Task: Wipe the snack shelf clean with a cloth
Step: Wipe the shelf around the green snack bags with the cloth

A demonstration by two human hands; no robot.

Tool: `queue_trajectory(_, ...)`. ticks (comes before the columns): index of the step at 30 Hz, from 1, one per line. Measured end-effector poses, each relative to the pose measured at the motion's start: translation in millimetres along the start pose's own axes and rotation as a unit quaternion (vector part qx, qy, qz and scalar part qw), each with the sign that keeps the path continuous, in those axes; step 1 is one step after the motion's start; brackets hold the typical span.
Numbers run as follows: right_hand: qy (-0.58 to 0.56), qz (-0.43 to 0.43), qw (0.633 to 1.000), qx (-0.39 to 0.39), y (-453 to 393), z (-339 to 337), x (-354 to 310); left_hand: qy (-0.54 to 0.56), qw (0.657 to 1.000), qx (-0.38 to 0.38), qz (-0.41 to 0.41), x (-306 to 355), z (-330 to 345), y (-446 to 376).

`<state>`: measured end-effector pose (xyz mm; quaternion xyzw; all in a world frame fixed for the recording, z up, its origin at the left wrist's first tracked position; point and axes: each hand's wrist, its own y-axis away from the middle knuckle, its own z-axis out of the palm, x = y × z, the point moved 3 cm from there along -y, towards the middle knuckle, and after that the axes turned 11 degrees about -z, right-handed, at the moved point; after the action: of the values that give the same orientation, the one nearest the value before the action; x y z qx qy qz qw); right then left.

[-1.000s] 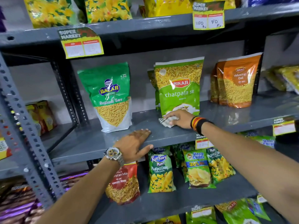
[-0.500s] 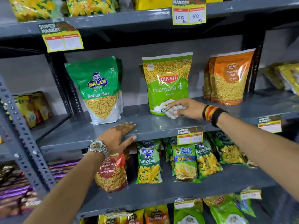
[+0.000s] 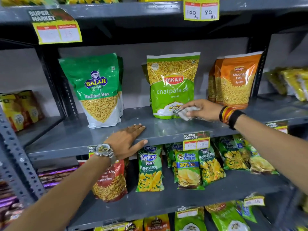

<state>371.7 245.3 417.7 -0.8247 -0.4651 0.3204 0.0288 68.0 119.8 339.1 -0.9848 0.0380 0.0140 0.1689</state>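
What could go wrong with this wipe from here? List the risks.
1. The cloth in the right hand sits right at the base of the Bikaji chatpata sev pouch; a further sweep could tip the upright pouch.
2. The Moong Dal pouches stand just behind the right wrist and could be nudged.
3. The shelf under the standing pouches may go unwiped.

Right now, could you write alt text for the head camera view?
A right hand presses a cloth onto a grey snack shelf beside a Bikaji Chatpata Sev bag; the left hand rests flat on the shelf's front edge.
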Motion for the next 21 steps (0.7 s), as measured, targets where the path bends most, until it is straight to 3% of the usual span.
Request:
queue_trajectory(6, 0.076, 0.048, 0.996, 0.01, -26, 9, 38, 0.009, 1.0, 0.013, 0.027, 60, 5, -35)
queue_trajectory(13, 0.079, 0.034, 0.996, -0.005, -22, 19, 63, 0.006, 1.0, 0.011, 0.028, 66, 17, -40)
queue_trajectory(17, 0.046, -0.004, 0.997, -0.054, 2, 22, 46, 0.007, 1.0, 0.006, 0.024, 67, 14, -38)
queue_trajectory(21, -0.028, -0.065, 0.986, -0.152, 44, -2, 24, 0.005, 1.0, -0.004, 0.012, 71, 10, -37)
